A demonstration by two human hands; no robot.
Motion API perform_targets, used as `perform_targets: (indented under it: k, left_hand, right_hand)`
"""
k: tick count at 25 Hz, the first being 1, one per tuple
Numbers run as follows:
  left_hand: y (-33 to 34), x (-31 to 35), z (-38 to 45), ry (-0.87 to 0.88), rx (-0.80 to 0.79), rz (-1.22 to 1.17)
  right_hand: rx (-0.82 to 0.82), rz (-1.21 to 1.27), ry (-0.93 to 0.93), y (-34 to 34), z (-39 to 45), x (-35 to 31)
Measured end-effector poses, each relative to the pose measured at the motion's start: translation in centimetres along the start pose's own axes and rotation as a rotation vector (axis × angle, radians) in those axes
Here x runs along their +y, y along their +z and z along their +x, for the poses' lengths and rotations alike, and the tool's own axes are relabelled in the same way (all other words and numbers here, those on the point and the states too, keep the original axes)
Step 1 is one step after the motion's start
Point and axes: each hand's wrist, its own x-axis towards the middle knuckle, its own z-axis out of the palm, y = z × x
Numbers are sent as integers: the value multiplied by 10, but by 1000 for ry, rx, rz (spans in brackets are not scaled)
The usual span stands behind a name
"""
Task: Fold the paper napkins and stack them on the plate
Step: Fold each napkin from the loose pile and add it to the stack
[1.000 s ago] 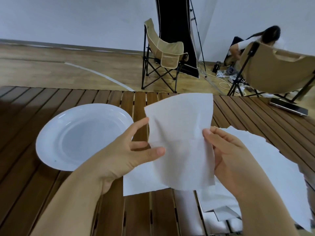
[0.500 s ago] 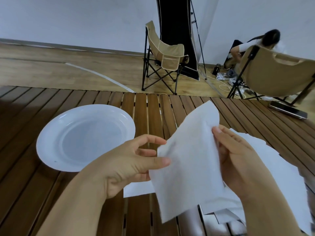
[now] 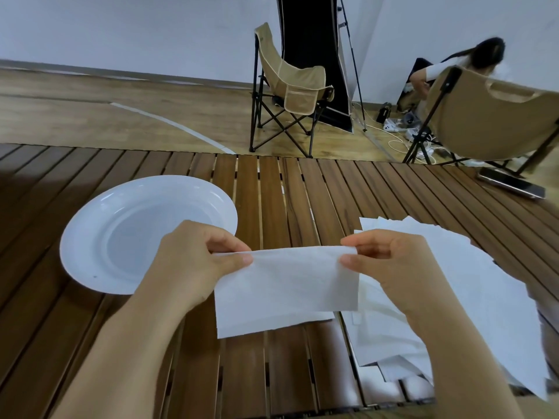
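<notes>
So the slatted wooden table (image 3: 272, 189) takes up most of the view, with two folding camp chairs and another person on the floor behind it. On the right side of the table there's a loose pile of unfolded napkins (image 3: 472, 297), spread out and overlapping. On the left sits the white plate (image 3: 90, 237), nothing stacked on it yet as far as I can see.

The napkin in hand (image 3: 287, 285) is folded over, long axis running left to right, fold line along the top. Left hand (image 3: 193, 261) pinches the top left corner between thumb and fingers, right hand (image 3: 390, 261) pinches the top right corner the same way, so both grips are closed on it.

The plate lies just left of the left hand, almost touching. My guess is that after another fold the napkin goes leftward, with the left hand nearest.
</notes>
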Motion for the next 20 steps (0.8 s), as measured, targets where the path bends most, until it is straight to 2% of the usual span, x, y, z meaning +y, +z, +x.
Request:
perform_targets:
  k: [4,8,13,20]
  left_hand:
    - [-1,1,1,98,23,94]
    - [-1,0,3,99,53,121]
    - [6,-11,12,7,97,209]
    - [47,-45,34,-214,-16,389]
  right_hand:
    - [1,-49,-11,2,2,3]
    - [44,-56,0,5,7,6]
    - [83,53,73,26,22,21]
    - [17,-285,178,77,35,61]
